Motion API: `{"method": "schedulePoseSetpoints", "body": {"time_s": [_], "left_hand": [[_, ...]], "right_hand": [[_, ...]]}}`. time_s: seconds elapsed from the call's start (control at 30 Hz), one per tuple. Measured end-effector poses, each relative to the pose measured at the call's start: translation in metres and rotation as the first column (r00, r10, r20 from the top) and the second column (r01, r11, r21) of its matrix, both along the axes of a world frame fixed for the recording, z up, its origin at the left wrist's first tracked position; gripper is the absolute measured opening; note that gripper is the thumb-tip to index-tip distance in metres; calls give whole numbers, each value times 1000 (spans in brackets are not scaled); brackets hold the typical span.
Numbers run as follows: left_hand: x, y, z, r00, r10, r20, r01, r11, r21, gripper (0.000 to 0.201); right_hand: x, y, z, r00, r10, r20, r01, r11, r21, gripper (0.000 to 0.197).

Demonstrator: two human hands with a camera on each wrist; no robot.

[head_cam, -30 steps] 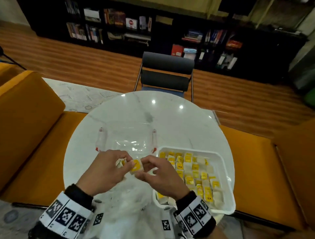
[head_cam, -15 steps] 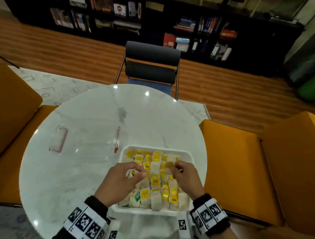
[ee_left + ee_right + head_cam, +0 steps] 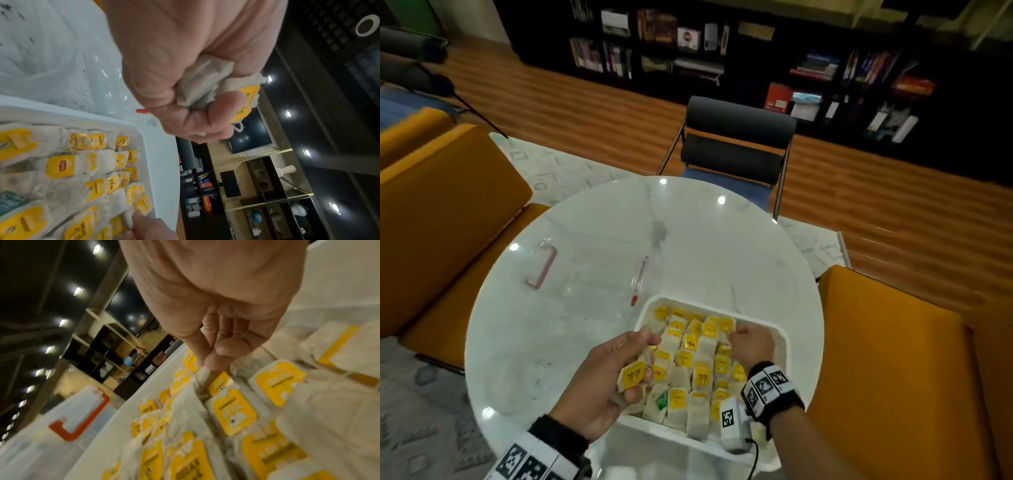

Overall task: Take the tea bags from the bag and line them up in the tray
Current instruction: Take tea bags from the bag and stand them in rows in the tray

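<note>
The left hand (image 3: 599, 380) stays clenched round a bunch of spare tea bags (image 3: 207, 84), held just beside the white tray (image 3: 782, 334) as a ready supply. The right hand (image 3: 748, 344), inside the tray, pinches one tea bag (image 3: 203, 374) between thumb and fingertip, seemingly tucking it upright beside its neighbours. The clear bag (image 3: 585, 274) lies beyond on the bench (image 3: 705, 246).

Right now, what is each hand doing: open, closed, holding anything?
Left hand: closed around a bunch of tea bags.
Right hand: fingertips pinching one tea bag in the tray.
</note>
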State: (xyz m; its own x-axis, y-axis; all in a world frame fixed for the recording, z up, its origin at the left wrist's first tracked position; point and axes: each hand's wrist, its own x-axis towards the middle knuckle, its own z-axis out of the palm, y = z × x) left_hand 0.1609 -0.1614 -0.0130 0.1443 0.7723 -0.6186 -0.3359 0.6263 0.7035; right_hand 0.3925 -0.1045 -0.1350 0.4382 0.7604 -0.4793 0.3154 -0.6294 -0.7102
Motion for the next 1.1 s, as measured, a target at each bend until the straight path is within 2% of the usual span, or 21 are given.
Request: {"method": "schedulePoseSetpoints", "body": {"time_s": [0.13,0.27,0.37,0.5,0.57,0.63,0.73,0.83,0.9,0.93,0.97,1.03,1.1], "left_hand": [[0,3,1,999,-19,31,19,1000,12,39],[-6,6,0,998,-30,54,31,999,-8,41],[-11,9,2,994,-30,110,35,999,-41,39],[-15,16,5,953,31,300,29,981,-194,33],[-17,21,6,901,80,427,43,961,-272,31],[-19,26,5,869,107,483,58,948,-313,30],[-21,30,2,864,66,498,106,945,-309,28],[-20,35,2,881,-14,473,158,951,-266,26],[-16,37,0,892,-71,447,197,950,-242,24],[-12,38,0,889,-103,447,224,948,-225,23],[-8,38,1,883,-141,448,254,946,-204,23],[0,39,4,877,-215,429,309,937,-162,21],[7,39,8,873,-264,410,349,926,-147,16]], "right_hand": [[2,2,1,997,-25,78,23,1000,22,13],[1,1,1,995,-42,88,42,999,-3,12],[-1,1,-3,987,-32,155,37,999,-35,21],[-4,-1,1,965,17,262,4,997,-79,24],[-6,-5,4,957,-11,289,14,1000,-10,25],[-10,-8,9,956,40,290,-53,998,36,18],[-18,-11,32,939,171,299,-200,978,67,11],[-36,-26,96,935,220,279,-299,911,284,8],[-56,-42,148,906,370,206,-423,808,411,6],[-66,-50,165,871,458,180,-489,761,427,8],[-73,-57,176,829,523,196,-554,722,414,13],[-81,-64,179,770,556,313,-638,672,376,20],[-83,-68,178,786,509,351,-618,678,399,19]]}}
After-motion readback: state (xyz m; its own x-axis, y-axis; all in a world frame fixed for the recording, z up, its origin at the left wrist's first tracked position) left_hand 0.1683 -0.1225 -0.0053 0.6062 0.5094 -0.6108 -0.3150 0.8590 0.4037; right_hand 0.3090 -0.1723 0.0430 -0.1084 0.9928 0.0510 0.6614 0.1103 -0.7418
